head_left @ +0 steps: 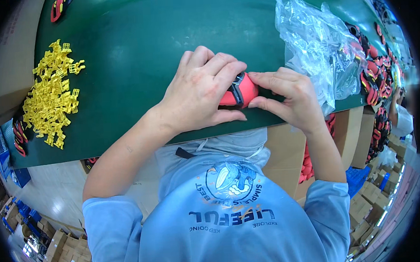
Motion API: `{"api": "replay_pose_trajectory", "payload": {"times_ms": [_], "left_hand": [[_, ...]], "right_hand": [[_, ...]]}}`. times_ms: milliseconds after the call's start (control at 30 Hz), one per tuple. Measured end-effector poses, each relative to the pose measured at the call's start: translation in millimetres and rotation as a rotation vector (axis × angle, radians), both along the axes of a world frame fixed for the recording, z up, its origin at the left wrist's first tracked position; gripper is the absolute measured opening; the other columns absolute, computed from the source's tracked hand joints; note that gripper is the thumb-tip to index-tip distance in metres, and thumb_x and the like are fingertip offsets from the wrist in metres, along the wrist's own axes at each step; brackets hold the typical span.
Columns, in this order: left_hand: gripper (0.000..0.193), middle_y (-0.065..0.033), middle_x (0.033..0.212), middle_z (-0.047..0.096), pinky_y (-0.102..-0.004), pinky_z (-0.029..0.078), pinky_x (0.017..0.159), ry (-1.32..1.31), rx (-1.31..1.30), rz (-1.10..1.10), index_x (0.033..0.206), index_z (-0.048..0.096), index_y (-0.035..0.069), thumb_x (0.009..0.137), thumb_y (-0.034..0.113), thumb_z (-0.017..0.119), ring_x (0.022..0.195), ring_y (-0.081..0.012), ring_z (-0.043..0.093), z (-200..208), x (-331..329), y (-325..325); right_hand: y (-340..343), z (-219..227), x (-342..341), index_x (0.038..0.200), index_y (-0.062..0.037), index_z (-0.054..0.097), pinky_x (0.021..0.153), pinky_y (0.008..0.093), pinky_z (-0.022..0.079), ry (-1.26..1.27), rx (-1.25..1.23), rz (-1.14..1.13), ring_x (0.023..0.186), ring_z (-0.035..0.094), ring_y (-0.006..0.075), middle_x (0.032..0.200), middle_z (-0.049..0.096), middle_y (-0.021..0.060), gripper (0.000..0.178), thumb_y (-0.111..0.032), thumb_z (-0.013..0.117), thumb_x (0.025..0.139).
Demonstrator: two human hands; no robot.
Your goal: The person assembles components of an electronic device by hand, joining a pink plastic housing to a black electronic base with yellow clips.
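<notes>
A rounded red plastic housing with black trim (248,90) is between my hands, low over the green table near its front edge. My left hand (199,91) is closed around the housing's left side, fingers over its top and thumb along the near side. From the right, my right hand (291,91) pinches the red end between thumb and fingertips. Much of the housing's left part is hidden under my left fingers.
A heap of small yellow plastic clips (51,99) lies at the left on the green table (134,49). Clear plastic bags (310,45) spread at the right, beside many red and black parts (376,77). Cardboard boxes stand at the left (9,70) and below the front edge (284,148).
</notes>
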State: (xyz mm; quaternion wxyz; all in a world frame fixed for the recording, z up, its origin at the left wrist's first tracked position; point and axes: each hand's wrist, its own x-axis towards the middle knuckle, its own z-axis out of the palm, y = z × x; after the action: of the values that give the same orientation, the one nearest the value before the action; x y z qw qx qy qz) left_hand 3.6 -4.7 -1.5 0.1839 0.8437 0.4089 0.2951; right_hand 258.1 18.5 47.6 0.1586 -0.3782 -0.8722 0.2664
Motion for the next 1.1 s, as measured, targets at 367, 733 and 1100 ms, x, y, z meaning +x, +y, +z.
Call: {"api": "replay_pose_trajectory", "payload": {"times_ms": [367, 733, 1100], "left_hand": [[0.084, -0.0082, 0.127, 0.065, -0.0475, 0.047, 0.097, 0.012, -0.022, 0.045, 0.131, 0.068, 0.012, 0.065, 0.057, 0.094, 0.111, -0.0323, 0.059, -0.4, 5.7, -1.2], [0.066, -0.0022, 0.123, 0.066, -0.0475, 0.048, 0.095, 0.063, 0.024, 0.013, 0.123, 0.075, 0.020, 0.070, 0.055, 0.092, 0.108, -0.0312, 0.057, 2.6, 1.9, -2.7], [0.071, -0.0051, 0.126, 0.067, -0.0479, 0.047, 0.097, 0.023, 0.003, 0.007, 0.126, 0.072, 0.014, 0.068, 0.048, 0.095, 0.111, -0.0323, 0.058, -0.3, 2.6, -0.2]], "right_hand": [[-4.6, -11.0, 4.4, 0.116, -0.0044, 0.081, 0.068, 0.0385, 0.058, -0.006, 0.107, 0.069, 0.072, 0.063, 0.0255, 0.110, 0.081, 0.0092, 0.042, -0.028, 0.089, 0.081], [-7.1, 5.5, 3.6, 0.101, -0.0082, 0.081, 0.065, 0.0368, 0.052, -0.076, 0.104, -0.048, 0.076, 0.063, 0.0229, 0.086, 0.066, 0.0029, 0.029, -0.029, 0.090, 0.082], [-4.4, 5.5, -46.9, 0.074, -0.0123, 0.046, 0.049, 0.0313, 0.028, 1.062, -0.376, -0.206, 0.049, 0.034, 0.0143, 0.059, 0.042, -0.0003, 0.055, -0.049, 0.045, 0.115]]}}
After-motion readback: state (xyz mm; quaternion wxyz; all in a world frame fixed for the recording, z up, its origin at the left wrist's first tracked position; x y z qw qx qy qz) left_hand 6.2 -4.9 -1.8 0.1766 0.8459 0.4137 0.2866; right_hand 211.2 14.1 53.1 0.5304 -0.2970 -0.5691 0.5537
